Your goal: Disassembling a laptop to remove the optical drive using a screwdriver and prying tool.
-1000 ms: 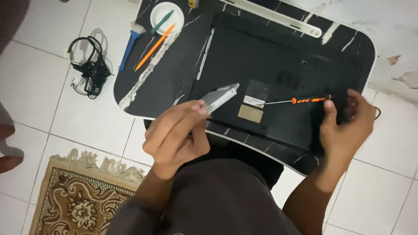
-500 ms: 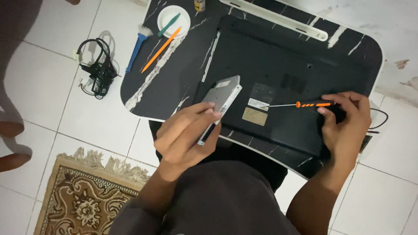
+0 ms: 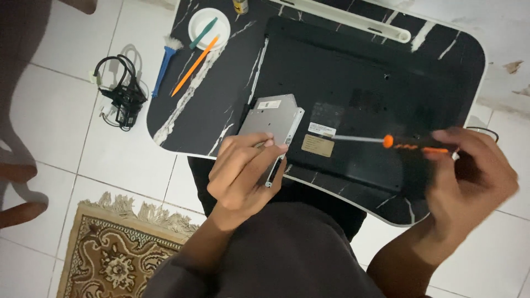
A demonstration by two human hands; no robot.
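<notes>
Lifted farther off the bench (image 3: 182,118), the drive (image 3: 269,128) sits pinched in the left hand (image 3: 243,174) beside the laptop (image 3: 359,105); the right hand (image 3: 469,176) grips a screwdriver (image 3: 386,142), tip resting on the laptop.

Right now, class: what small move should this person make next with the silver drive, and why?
Probably set the silver drive down on the black marbled table. The left hand holds it clear of the upturned laptop, and the right hand holds only a screwdriver.
</notes>
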